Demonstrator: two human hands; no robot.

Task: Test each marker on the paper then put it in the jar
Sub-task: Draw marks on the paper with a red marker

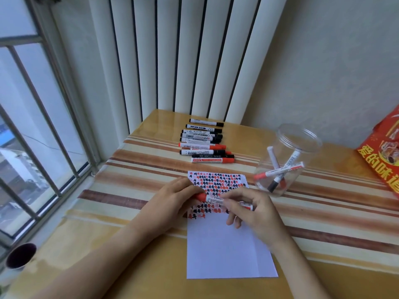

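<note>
A red marker [212, 199] lies level over the white paper [226, 251], held at both ends. My left hand [172, 197] grips its red cap end, and my right hand [252, 210] pinches the barel near its other end. The paper's upper half is covered in red and black test marks. To the right stands a clear plastic jar [287, 160] with several markers inside it. A row of several red and black markers [205, 141] lies on the table beyond the paper.
A red printed bag [386, 154] sits at the right edge. A dark cup [20, 255] stands on the window sill at lower left. White vertical slats and a wall close off the back of the striped table [129, 175].
</note>
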